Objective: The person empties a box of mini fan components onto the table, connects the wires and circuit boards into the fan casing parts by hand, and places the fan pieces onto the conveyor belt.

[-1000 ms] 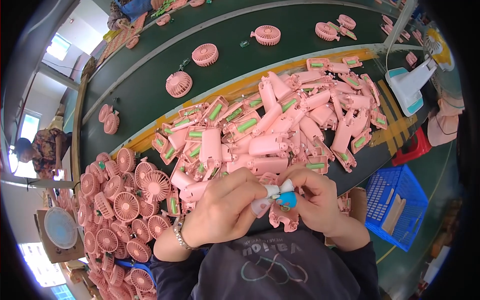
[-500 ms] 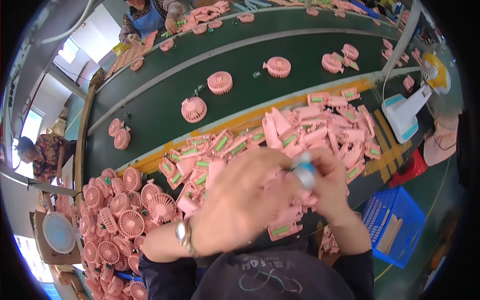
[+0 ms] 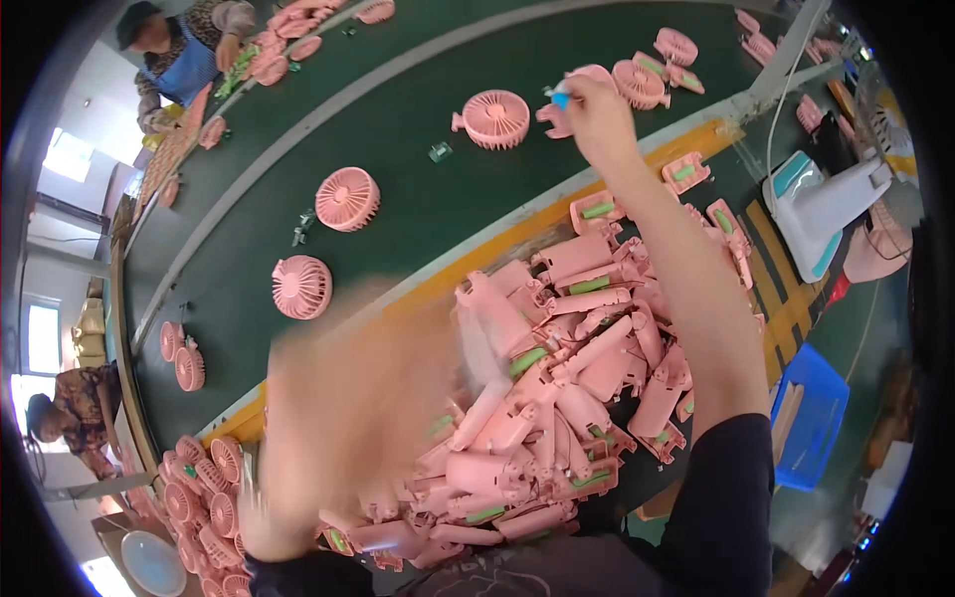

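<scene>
My right hand (image 3: 597,111) reaches far out over the green conveyor belt, its fingers pinched together. A small blue-and-white thing (image 3: 561,99) shows at the fingertips; whether it is held or worn on a finger is unclear. Beside those fingertips are a pink piece (image 3: 554,121) and a pink round fan head (image 3: 593,74), partly hidden by the hand. My left hand (image 3: 363,398) is smeared by motion over the left side of a heap of pink fan handle shells (image 3: 587,338), many with green inserts. Its fingers cannot be made out.
More fan heads (image 3: 495,119) and small green circuit boards (image 3: 441,152) lie along the belt. Fan heads (image 3: 204,507) pile up at lower left. At right are a white-and-teal fan stand (image 3: 811,214) and a blue crate (image 3: 814,418). A co-worker (image 3: 184,60) sits across the belt.
My hands were close together over the heap and have parted. The right has stretched forward over the belt; the left has swung left. The view has shifted too.
</scene>
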{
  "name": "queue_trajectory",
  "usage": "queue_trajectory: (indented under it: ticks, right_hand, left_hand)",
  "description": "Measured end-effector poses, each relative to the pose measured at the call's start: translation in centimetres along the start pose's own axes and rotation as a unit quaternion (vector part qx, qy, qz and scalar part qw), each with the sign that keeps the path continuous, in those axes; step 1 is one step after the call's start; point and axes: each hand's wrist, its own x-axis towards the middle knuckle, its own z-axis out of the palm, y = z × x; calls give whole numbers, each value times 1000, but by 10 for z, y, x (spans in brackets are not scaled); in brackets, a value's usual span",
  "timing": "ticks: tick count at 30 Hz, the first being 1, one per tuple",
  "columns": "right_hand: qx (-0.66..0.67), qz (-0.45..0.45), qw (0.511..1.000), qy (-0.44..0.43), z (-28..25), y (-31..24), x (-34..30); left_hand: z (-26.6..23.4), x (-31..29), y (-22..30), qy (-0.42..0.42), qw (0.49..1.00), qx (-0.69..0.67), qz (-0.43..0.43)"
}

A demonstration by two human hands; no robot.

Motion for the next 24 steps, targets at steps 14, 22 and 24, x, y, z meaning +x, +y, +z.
queue_trajectory:
  ticks: [14, 22, 24]
  right_hand:
    - [-11, 234, 949, -213, -144, -58, -154]
    - [-24, 159, 969, -186, -121, -53, -163]
    - [58, 215, 968, -113, -129, -90, -158]
  left_hand:
    - [176, 130, -153, 125, 985, 46, -105]
    - [0, -26, -68, 257, 935, -180, -166]
    - [-37, -93, -54, 292, 910, -197, -218]
